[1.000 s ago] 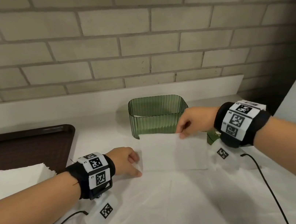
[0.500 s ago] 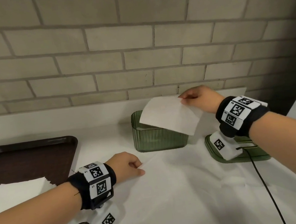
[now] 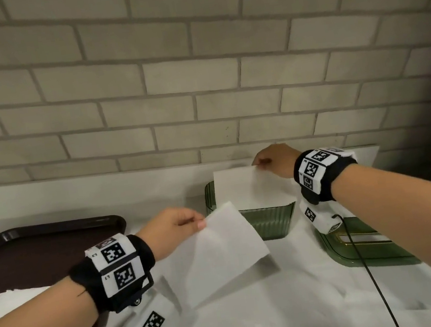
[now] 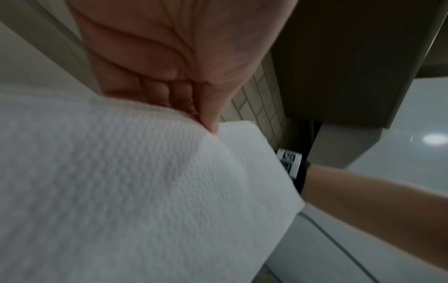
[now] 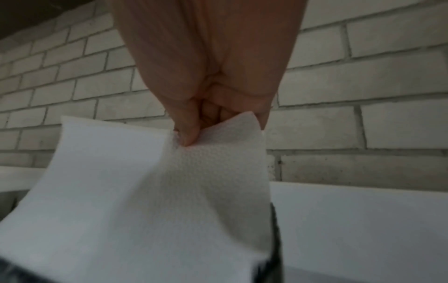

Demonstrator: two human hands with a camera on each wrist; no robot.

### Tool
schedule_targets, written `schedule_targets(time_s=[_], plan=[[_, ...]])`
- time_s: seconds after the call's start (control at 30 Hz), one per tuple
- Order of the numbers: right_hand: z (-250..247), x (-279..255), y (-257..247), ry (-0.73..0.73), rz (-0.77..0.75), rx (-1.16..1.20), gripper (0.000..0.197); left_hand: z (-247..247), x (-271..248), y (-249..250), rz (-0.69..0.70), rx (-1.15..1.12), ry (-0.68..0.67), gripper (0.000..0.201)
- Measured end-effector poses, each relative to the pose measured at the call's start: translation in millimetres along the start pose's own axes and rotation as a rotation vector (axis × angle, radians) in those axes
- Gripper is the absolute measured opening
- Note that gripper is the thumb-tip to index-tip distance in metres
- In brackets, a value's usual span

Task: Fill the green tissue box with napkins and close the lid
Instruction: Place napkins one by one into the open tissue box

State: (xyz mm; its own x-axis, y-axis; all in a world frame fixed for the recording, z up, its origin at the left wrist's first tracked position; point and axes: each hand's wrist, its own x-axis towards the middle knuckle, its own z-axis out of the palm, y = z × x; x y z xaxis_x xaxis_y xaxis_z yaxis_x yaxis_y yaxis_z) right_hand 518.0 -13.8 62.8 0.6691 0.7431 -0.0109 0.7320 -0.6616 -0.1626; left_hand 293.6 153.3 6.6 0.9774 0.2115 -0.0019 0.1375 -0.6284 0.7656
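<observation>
Now, one napkin (image 3: 228, 248) per hand (image 3: 172, 230), above box (image 3: 266, 221).

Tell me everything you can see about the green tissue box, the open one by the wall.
The green tissue box is a translucent, dark green, plastic-looking container with vertically ribbed walls and rounded corners. It stands upright and open-topped on the white counter, near the brick wall. Its lid lies apart to the right. The right hand pinches a white napkin by its top corner, hanging over the box's opening and hiding the inside; whether it touches the box is unclear.
</observation>
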Motion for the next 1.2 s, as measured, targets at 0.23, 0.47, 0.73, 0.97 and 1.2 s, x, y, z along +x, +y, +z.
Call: schedule_targets(time_s=[0.23,0.47,0.73,0.97,1.2], plan=[[28,8,-15,-0.204,-0.001,-0.123,0.024,-36,29,15,0.046,-0.120,0.263,0.022],[38,7,-19,-0.334,0.056,-0.166,0.036,-44,65,31,0.038,-0.003,0.286,0.018],[25,-7,-12,-0.169,0.091,0.055,0.033,-33,107,41,0.001,0.105,0.221,0.025],[-1,-18,12,-0.054,0.364,1.230,0.024,-4,141,54,0.005,0.157,0.154,0.027],[23,-28,36,0.061,0.315,0.914,0.039,27,154,62,-0.057,0.288,0.045,0.037]])
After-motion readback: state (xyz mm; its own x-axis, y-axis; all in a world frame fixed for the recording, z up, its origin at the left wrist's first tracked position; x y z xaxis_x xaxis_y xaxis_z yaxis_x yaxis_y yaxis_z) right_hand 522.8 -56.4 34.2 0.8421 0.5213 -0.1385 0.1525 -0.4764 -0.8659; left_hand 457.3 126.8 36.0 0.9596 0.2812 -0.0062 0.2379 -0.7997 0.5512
